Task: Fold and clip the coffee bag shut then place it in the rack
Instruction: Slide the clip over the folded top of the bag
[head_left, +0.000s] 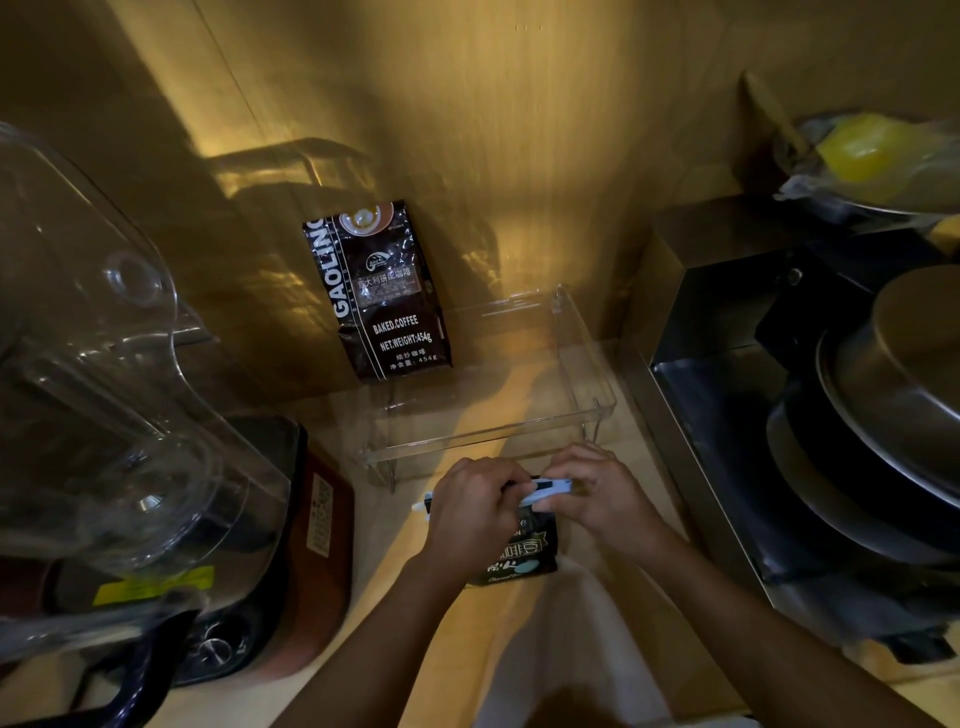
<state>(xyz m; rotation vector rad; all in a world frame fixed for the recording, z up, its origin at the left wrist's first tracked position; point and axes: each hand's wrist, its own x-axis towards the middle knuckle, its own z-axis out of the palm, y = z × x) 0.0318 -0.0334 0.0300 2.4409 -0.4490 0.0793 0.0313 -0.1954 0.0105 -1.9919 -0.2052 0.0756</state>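
A small black coffee bag (519, 553) stands on the wooden counter just in front of me, its top folded over. A long white clip (550, 491) lies across that folded top. My left hand (472, 506) pinches the clip's left part and the bag's top. My right hand (602, 493) presses the clip's right end. The clear acrylic rack (587, 364) stands right behind the bag. A larger black coffee bag (379, 291) leans upright at the rack's back left, against the wall.
A blender with a clear jug (119, 395) on a dark base (306, 545) fills the left side. A metal appliance (717, 291) with stacked steel pans (893, 405) stands on the right. A bowl with yellow contents (867, 156) sits at the far right.
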